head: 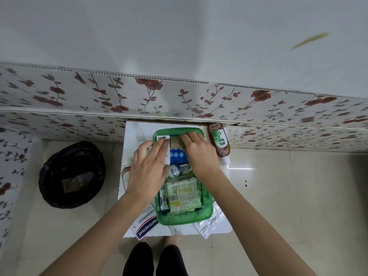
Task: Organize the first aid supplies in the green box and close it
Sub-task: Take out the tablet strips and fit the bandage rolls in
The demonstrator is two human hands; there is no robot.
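Observation:
The green box (206,211) stands open on a small white table (225,229). Inside it lie a pack of cotton buds (184,189), a blue blister pack (178,156), a small white and blue bottle (177,170) and a brown pad (175,142). My left hand (148,168) grips a white carton (166,148) at the box's far left corner. My right hand (199,154) presses down on the brown pad at the far end. A brown antiseptic bottle (220,141) lies to the right of the box.
A Hansaplast plaster box (145,223) lies at the table's near left, a foil strip (212,222) at its near right. A black-lined bin (71,175) stands on the floor to the left. A flowered wall panel (179,96) runs behind the table.

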